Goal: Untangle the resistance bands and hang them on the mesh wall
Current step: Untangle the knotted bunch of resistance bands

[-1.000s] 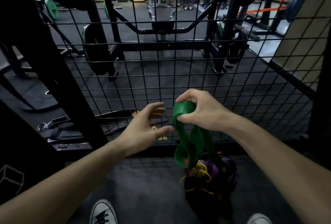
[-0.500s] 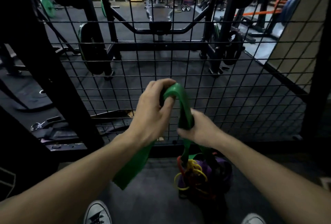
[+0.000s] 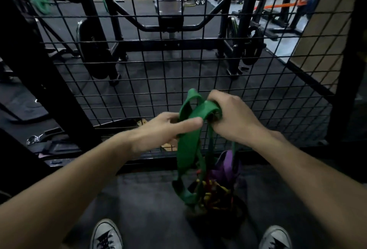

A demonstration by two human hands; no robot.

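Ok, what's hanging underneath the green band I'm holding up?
Under the green band, a knot of purple band with yellow and red cords dangles. Left hand and right hand grip the top. How they interlock is hidden in shadow.

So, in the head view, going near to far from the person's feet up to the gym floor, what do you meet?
Left shoe → tangled bundle of bands → left hand and right hand on the green band → mesh wall → weight rack.
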